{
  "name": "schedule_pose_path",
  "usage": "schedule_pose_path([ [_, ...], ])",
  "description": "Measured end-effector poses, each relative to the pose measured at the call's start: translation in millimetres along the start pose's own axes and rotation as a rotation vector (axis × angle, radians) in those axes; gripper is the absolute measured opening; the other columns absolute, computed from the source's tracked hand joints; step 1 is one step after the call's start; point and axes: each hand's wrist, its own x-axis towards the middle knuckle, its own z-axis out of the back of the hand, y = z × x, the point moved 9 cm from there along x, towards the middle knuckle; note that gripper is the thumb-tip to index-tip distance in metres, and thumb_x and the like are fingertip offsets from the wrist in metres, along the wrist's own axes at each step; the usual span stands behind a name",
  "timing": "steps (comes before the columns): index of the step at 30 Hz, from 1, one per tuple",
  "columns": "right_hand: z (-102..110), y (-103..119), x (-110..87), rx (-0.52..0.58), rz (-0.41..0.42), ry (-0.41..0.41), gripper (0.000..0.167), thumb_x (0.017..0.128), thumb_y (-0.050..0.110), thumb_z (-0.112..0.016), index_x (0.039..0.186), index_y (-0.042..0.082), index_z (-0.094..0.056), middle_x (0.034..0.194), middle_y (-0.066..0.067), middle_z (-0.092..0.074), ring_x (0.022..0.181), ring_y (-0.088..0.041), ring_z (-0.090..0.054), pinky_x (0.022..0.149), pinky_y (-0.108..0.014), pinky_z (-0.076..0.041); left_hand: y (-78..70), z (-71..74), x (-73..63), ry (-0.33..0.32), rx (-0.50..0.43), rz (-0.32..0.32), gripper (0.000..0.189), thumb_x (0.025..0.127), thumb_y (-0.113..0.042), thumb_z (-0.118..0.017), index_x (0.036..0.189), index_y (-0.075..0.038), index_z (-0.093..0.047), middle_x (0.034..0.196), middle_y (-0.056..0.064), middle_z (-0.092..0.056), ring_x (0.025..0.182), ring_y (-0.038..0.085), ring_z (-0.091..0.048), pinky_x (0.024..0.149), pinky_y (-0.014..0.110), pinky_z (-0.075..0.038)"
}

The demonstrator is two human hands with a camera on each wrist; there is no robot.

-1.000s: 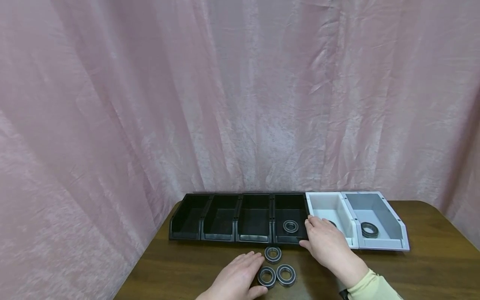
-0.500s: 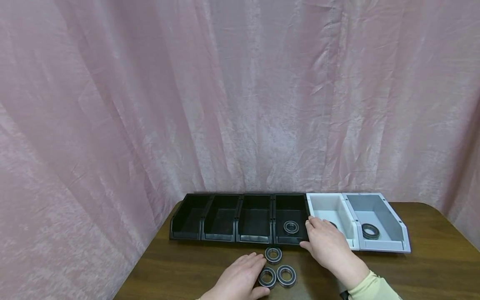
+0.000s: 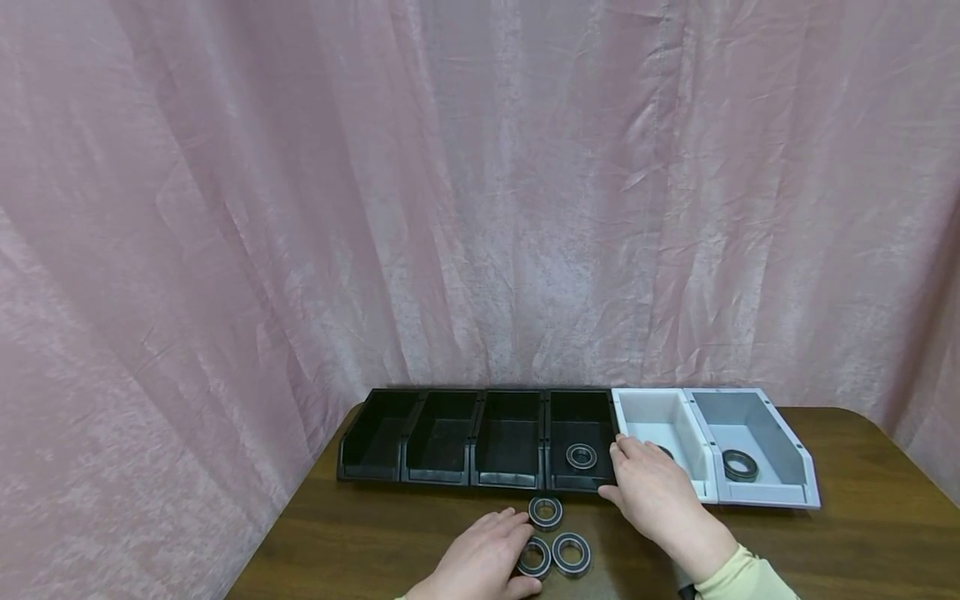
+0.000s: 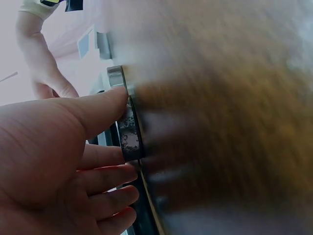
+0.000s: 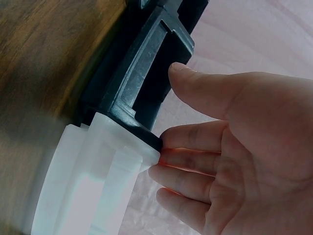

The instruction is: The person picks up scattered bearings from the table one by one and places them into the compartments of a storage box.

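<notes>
Three ball bearings lie on the wooden table in the head view: a far one, a right one and a left one. My left hand is beside the left bearing, thumb on the near side and fairly straight fingers on the far side. The left wrist view shows a bearing's edge between thumb and fingertips. My right hand has its fingertips at the border between a black bin and a white bin. Nothing shows between its fingers in the right wrist view.
More black bins continue the row leftwards. A grey bin at the right end holds a bearing. Another bearing sits in the rightmost black bin. One bearing in the white bin is mostly hidden. Pink curtain hangs behind.
My left hand has shifted slightly to the right, closer about the left bearing. The right hand stays at the bin border, and the bearings stay in place.
</notes>
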Motion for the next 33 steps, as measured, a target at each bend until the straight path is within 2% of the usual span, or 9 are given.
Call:
schedule_pose_path([
  [10,-1.8,-0.2,-0.1,-0.010,0.003,0.006,0.061,0.089,0.036,-0.092,0.124,-0.011,-0.074,0.131,-0.027,-0.071,0.126,-0.041,-0.068,0.109,-0.057,-0.054,2.5,-2.6,3.5,0.039,-0.014,0.036,0.056,0.096,-0.052,-0.085,0.136,-0.015,-0.073,0.150,0.004,-0.068,0.143,0.023,-0.061,0.121,0.039,-0.047],
  [19,-2.0,-0.3,0.2,-0.013,0.008,-0.002,0.062,0.089,0.035,-0.093,0.124,-0.012,-0.074,0.130,-0.027,-0.071,0.125,-0.041,-0.069,0.109,-0.057,-0.054,1.5,-1.7,3.6,0.034,-0.002,0.043,0.055,0.095,-0.052,-0.085,0.134,-0.015,-0.074,0.146,0.003,-0.070,0.141,0.023,-0.062,0.120,0.038,-0.048],
  [26,-1.3,0.2,0.3,-0.011,0.006,0.000,0.061,0.089,0.034,-0.092,0.125,-0.012,-0.073,0.131,-0.027,-0.071,0.126,-0.041,-0.068,0.110,-0.057,-0.054,2.5,-2.8,6.3,0.055,-0.021,0.058,0.053,0.096,-0.052,-0.085,0.133,-0.015,-0.074,0.146,0.001,-0.070,0.142,0.022,-0.061,0.121,0.038,-0.047],
  [33,-0.5,0.7,0.0,-0.012,0.004,-0.001,0.061,0.089,0.034,-0.093,0.124,-0.012,-0.073,0.131,-0.027,-0.071,0.125,-0.041,-0.068,0.109,-0.057,-0.055,1.1,-1.3,5.9,0.033,0.008,0.041,0.052,0.095,-0.052,-0.086,0.130,-0.015,-0.075,0.144,0.002,-0.071,0.141,0.022,-0.062,0.121,0.037,-0.048],
])
